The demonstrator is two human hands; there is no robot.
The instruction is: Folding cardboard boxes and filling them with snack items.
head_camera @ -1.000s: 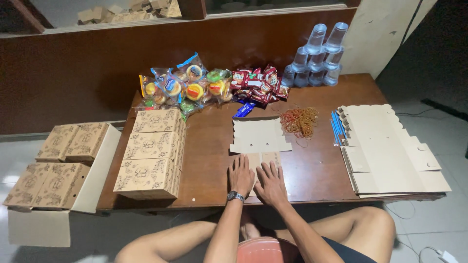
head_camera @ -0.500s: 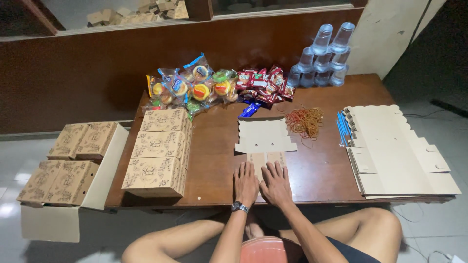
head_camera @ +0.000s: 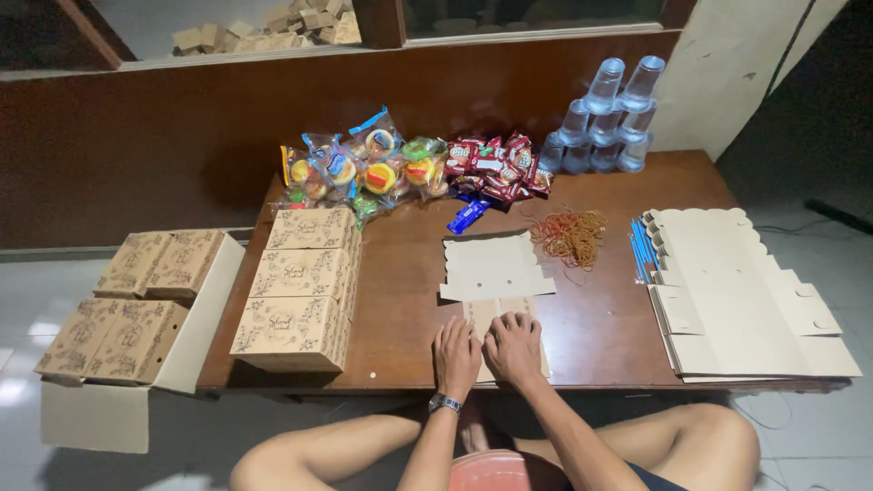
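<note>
Seated person at a low brown wooden table point(head_camera: 600, 318) on a pale tiled floor. Left hand point(head_camera: 456, 356) and right hand point(head_camera: 513, 346) lie side by side, palms down, fingers spread, pressing a flat cardboard box blank point(head_camera: 496, 277) at the near edge; neither grips anything. Right: stack of unfolded blanks point(head_camera: 741, 295), blue straws point(head_camera: 640, 247). Left: folded printed boxes point(head_camera: 302, 284); more fill a floor carton point(head_camera: 136, 305). Beyond: rubber bands point(head_camera: 570, 235), red snack packets point(head_camera: 496, 165), wrapped cakes point(head_camera: 368, 168), stacked clear cups point(head_camera: 607, 114), against a dark wall panel.
</note>
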